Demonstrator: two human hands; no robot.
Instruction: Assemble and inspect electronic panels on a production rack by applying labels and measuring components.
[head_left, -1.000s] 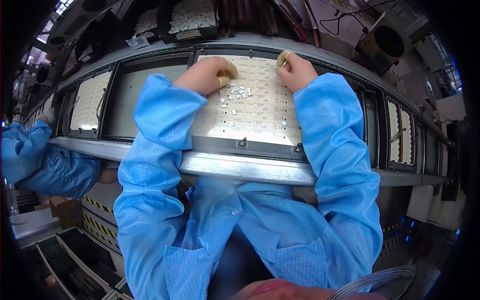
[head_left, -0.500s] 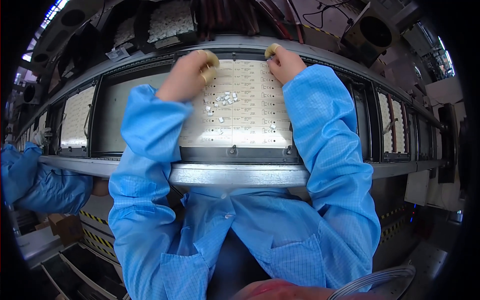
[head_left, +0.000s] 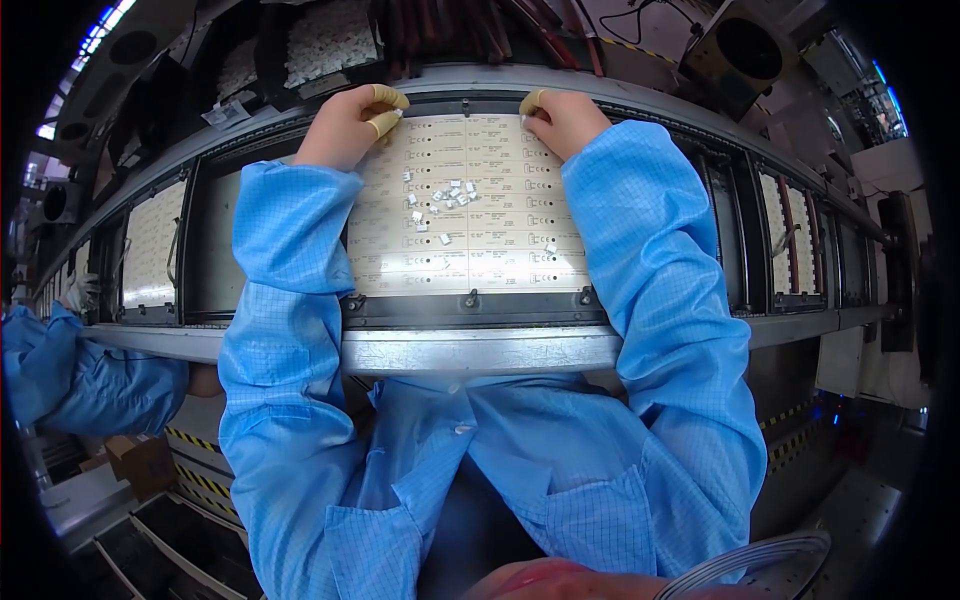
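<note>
A pale printed panel [head_left: 430,275], divided into rows, lies in a dark frame in front of me. Small white blocks [head_left: 456,194] lie loose near its middle, with a few scattered lower and one at the lower right. At the panel's far left corner, my left hand [head_left: 345,125] pinches a small white block [head_left: 400,113] between thumb and finger, both in yellow finger cots. My right hand [head_left: 568,122] is closed at the far right part, its cot-covered fingers pinching a tiny white block [head_left: 524,119] at the panel's far edge.
A metal rail [head_left: 480,350] runs along the near side of the line. Further panels sit to the left [head_left: 150,250] and right [head_left: 790,240]. Bins of white parts [head_left: 330,45] stand beyond the far rail, beside dark red strips [head_left: 470,40]. Another person's blue sleeve [head_left: 120,385] is at the left.
My left hand has moved a little left and away from me, to the panel's far left corner. My right hand has shifted slightly left. Another loose block shows where the left hand was.
</note>
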